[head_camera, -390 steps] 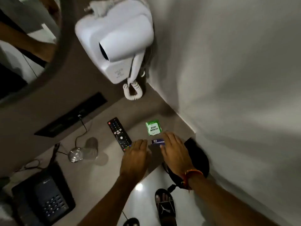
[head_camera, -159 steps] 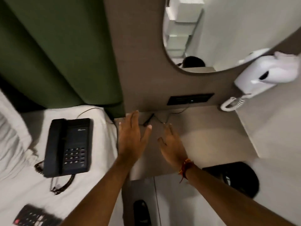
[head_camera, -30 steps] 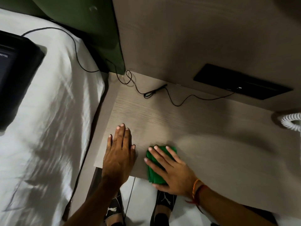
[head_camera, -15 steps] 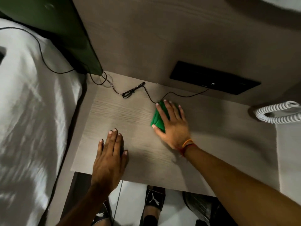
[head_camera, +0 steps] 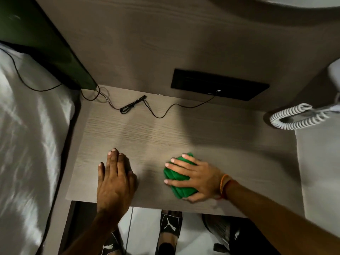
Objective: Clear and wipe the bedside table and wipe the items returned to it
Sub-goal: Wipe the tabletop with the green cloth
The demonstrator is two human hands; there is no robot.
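Note:
The bedside table (head_camera: 184, 129) is a pale wood-grain top with nothing standing on it except a thin black cable (head_camera: 132, 107) along its back edge. A folded green cloth (head_camera: 177, 181) lies near the table's front edge, right of the middle. My right hand (head_camera: 196, 178) presses flat on the cloth with fingers spread over it. My left hand (head_camera: 114, 179) rests flat on the bare wood at the front left, fingers together, holding nothing.
A bed with white sheets (head_camera: 27, 153) runs along the left. A black socket panel (head_camera: 219, 84) sits in the wall behind the table. A white coiled cord (head_camera: 298, 117) hangs at the right. A dark bin (head_camera: 228, 234) and my sandalled feet (head_camera: 170, 225) are below the front edge.
My right hand has dragged the green cloth from the back of the table near the cable to the front edge. My left hand has stayed flat at the front left.

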